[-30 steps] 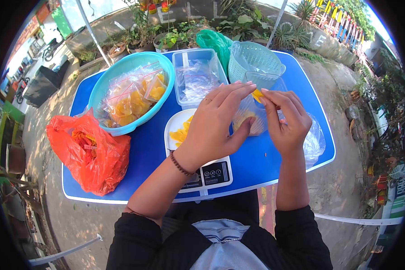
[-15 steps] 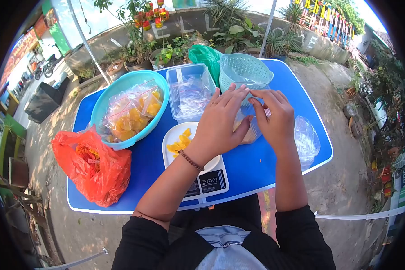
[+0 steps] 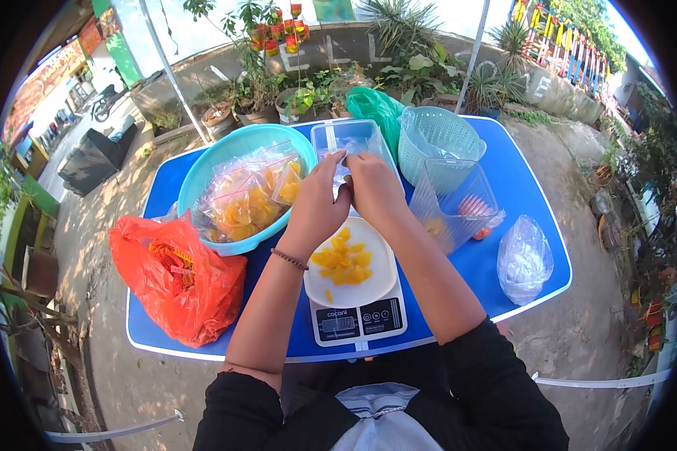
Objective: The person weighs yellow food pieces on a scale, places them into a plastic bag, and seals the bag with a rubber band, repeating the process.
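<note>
My left hand and my right hand meet with fingers pinched together above the near end of a clear plastic box. A bit of clear plastic bag shows between the fingers; most of it is hidden. Just below the hands, a white plate with small yellow pieces sits on a digital kitchen scale. To the left, a turquoise basin holds zip bags filled with yellow pieces.
An open red plastic bag stands at the table's left front. Right of my arms are a clear tapered container, a pale green colander and a bag of white material. A green bag lies behind on the blue table.
Both hands have moved left, from beside the colander to over the clear box, and drawn together. The plate of yellow pieces is now uncovered. The view has shifted slightly.
</note>
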The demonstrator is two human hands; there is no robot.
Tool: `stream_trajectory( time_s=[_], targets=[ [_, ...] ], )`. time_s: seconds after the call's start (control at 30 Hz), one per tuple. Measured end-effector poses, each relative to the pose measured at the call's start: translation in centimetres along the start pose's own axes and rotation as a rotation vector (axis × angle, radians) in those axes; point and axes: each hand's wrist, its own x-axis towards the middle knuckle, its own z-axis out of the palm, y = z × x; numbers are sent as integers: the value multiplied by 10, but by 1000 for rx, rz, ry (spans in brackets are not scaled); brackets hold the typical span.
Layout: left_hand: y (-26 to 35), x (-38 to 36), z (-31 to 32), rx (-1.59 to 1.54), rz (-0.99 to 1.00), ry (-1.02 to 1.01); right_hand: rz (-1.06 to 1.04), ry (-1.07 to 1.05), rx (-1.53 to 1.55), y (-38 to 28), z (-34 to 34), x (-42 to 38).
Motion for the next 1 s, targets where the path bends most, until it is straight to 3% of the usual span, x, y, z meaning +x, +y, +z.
stream_trajectory(
  time_s=[0.07,0.17,0.37,0.67,0.77,0.87,1.0],
  targets=[
    [-16,7,15,-95,-76,-14,97,-43,-2,12,20,7],
    [-45,20,42,-253,-172,-9,66,-105,-32,38,43,17],
    [-53,29,57,-47,-178,-69,237,-357,-19,58,62,22],
    [-51,33,55,-47,-253,-161,216,-402,71,77,79,19],
    [-51,34,54,-44,-269,-180,140,-357,-186,72,78,15],
    [-54,34,56,-51,-265,-189,84,-534,-159,60,55,28],
    [-51,35,53,-78,-276,-199,231,-591,-28,72,73,29]
  ],
)
